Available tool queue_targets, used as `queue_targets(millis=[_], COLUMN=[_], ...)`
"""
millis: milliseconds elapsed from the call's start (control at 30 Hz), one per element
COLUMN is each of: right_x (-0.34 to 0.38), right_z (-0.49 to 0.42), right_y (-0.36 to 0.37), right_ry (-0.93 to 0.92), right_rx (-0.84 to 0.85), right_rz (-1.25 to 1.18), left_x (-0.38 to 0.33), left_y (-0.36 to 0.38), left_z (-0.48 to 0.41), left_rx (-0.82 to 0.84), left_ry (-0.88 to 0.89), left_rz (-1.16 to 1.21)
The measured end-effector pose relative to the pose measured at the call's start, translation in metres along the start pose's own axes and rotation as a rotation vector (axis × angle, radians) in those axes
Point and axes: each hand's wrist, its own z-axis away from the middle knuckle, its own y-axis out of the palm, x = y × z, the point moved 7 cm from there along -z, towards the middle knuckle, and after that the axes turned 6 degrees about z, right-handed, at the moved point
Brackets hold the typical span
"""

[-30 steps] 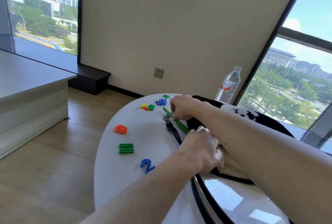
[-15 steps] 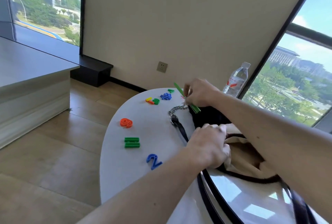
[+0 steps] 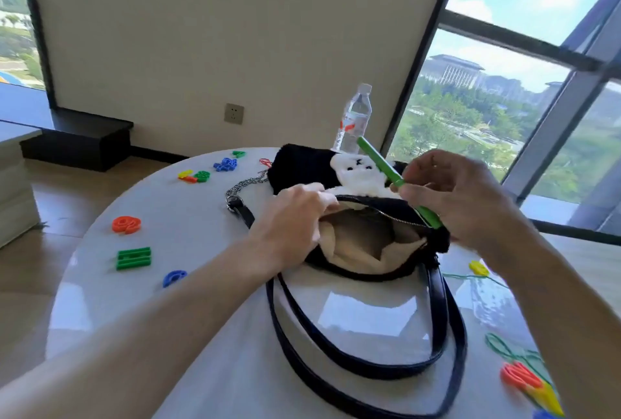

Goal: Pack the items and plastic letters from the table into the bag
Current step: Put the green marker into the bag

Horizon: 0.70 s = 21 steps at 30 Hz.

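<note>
A black fluffy bag (image 3: 302,163) with a white animal face lies on the round white table (image 3: 188,223), its mouth open and showing a cream lining (image 3: 356,240). My left hand (image 3: 292,213) grips the near left rim of the opening. My right hand (image 3: 460,197) pinches a green pen (image 3: 379,163), held slanted with its lower end at the right rim of the opening. Plastic pieces lie on the table at left: an orange one (image 3: 126,224), a green one (image 3: 133,258), a blue one (image 3: 174,277) and a far cluster (image 3: 215,168).
A water bottle (image 3: 353,119) stands behind the bag. The bag's black straps (image 3: 339,361) loop over the near table, and a chain (image 3: 242,185) lies at its left. More coloured pieces (image 3: 524,381) and a yellow piece (image 3: 479,267) lie at the right. Windows flank the wall.
My right hand has lifted the green pen off the table and carried it right, over to the bag's opening. My left hand has kept hold of the bag's rim. The camera has turned right.
</note>
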Motion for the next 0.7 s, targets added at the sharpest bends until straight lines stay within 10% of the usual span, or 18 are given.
queue_targets(millis=[300, 533, 700], right_x=[-0.003, -0.013, -0.026], right_z=[0.014, 0.006, -0.009], right_y=[0.014, 0.083, 0.106], right_ry=[-0.051, -0.280, -0.212], right_rx=[0.389, 0.142, 0.281], right_rz=[0.517, 0.899, 1.008], left_x=[-0.014, -0.022, -0.017], left_y=[-0.013, -0.009, -0.009], left_z=[-0.010, -0.009, -0.012], left_rx=[-0.095, -0.063, -0.058], left_ry=[-0.033, 0.000, -0.009], left_rz=[-0.043, -0.019, -0.006])
